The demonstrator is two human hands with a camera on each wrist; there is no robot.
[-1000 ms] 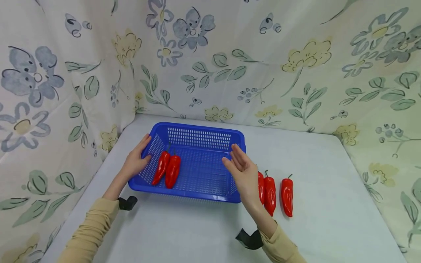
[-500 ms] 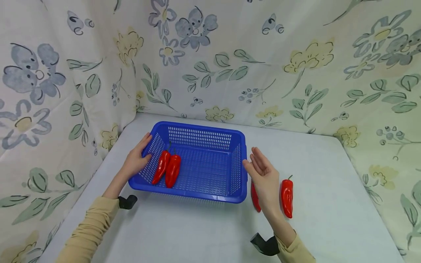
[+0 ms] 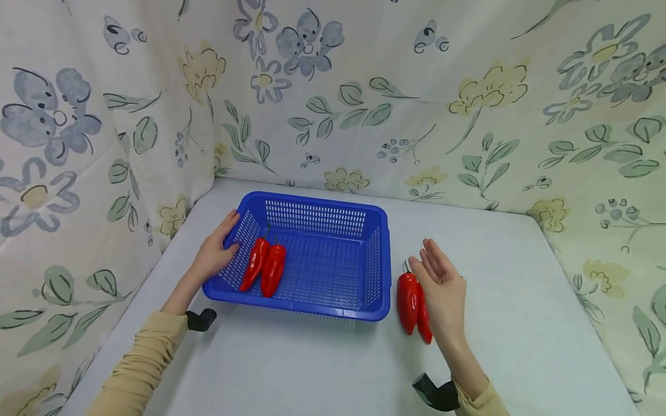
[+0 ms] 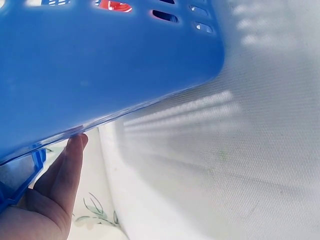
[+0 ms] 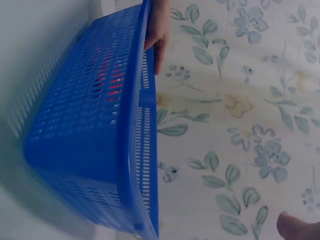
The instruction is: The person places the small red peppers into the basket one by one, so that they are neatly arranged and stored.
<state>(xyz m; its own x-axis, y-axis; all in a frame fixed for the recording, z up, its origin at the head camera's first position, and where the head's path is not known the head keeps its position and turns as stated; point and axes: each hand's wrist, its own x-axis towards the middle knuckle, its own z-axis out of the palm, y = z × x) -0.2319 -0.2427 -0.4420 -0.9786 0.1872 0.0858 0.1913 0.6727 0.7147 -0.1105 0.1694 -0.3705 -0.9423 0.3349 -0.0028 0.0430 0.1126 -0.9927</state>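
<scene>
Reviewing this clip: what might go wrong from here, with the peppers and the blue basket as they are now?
The two red peppers visible on the table lie side by side, so picking one might knock the other. The right hand partly hides one in the head view, so a poor grasp could go unseen. The left hand touches the rim of the blue basket; a push there might shift it and slide the peppers inside.
</scene>
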